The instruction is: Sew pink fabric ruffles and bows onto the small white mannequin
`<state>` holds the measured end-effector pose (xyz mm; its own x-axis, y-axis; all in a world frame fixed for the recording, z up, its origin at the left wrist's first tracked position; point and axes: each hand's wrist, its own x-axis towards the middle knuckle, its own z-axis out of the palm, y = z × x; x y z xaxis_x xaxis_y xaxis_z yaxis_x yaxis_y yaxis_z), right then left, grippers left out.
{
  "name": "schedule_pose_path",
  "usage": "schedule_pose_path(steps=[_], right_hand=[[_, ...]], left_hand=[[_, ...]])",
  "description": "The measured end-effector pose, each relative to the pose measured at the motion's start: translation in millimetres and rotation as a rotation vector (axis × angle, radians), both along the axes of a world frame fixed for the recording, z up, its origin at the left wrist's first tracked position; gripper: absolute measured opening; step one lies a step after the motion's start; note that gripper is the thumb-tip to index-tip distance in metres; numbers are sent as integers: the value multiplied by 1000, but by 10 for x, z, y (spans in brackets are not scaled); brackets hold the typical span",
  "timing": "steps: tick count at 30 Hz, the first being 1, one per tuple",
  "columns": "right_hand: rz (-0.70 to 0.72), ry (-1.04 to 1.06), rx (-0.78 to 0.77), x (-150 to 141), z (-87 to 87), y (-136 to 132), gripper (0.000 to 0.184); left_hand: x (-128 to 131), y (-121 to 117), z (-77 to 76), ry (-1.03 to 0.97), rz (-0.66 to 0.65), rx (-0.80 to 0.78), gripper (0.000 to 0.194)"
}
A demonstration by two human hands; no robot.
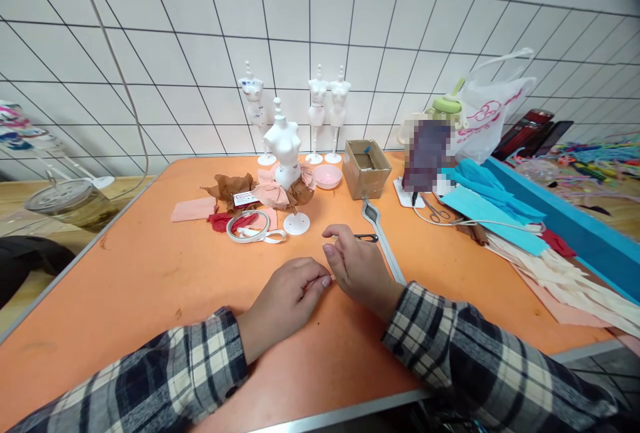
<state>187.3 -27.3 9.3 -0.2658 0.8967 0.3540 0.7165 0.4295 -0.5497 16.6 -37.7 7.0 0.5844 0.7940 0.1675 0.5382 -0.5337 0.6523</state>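
Note:
My left hand (287,293) rests low over the orange table (150,326), thumb and forefinger pinched together. A tiny pale pink bit shows at their tips, too small to name. Close beside it, my right hand (357,270) is raised a little with curled fingers; what they hold, if anything, I cannot make out. Just behind the right hand lies a slim black-handled tool (367,238), partly hidden by it. Beyond my hands stands a small white dress form (283,143) with pink and brown crinkled fabric (273,188) around its lower part.
A ring of white tape (249,226), red scraps (223,222) and a pink strip (193,209) lie left. Behind are a pink bowl (327,177), an open cardboard box (367,176) and several small mannequins (318,96). Scissors (439,212), a cable and blue sheets (493,216) lie right.

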Motion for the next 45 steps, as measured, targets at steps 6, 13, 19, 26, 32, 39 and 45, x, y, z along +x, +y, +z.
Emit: schedule_pose_path(steps=[6,13,19,26,32,39,45], right_hand=[[-2,490,268,78,70,-46,22],[171,703,-713,-94,-115,-22,34],[73,874,-747,-109,-204,38,35],[76,911,-679,-141,-174,0,28],[149,1013,-706,-137,-126,-27,27],[131,1007,-739,-134,-167,-35,33],[161,998,-718,-153,-166,-51,30]], left_hand=[[-83,145,-34,-31,168,7,26],[-141,207,-27,-65,263,73,26],[-124,135,-28,-8,186,179,25],[-142,158,-43,6,172,219,26],[-164,159,-27,-140,70,94,29],[-117,170,9,-331,79,-281,34],[-107,196,-14,-447,95,-346,32]])
